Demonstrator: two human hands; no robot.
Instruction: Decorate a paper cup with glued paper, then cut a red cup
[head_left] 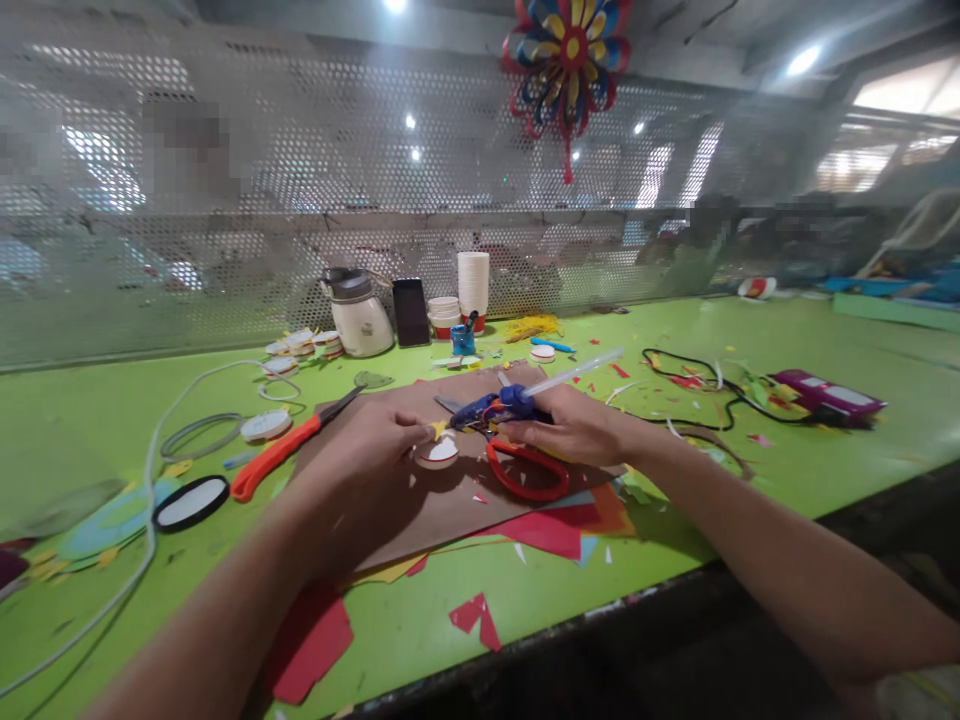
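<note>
Fingers of the right hand (574, 425) wrap a blue glue gun (501, 405) at frame centre; the left hand (375, 440) pinches a small yellow star (439, 429), partly hidden, above a white disc (439, 453) on brown cardboard (420, 505).

Craft workshop — green bench (750, 330), paper scraps (559, 530), glue gun (495, 408), mesh screen (300, 200)

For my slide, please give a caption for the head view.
Right hand holds blue glue gun; left hand steadies white disc.

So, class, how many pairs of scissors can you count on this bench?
2: orange-handled scissors left of the left hand; red-handled scissors under the right hand. Paper scraps may hide others.
</note>
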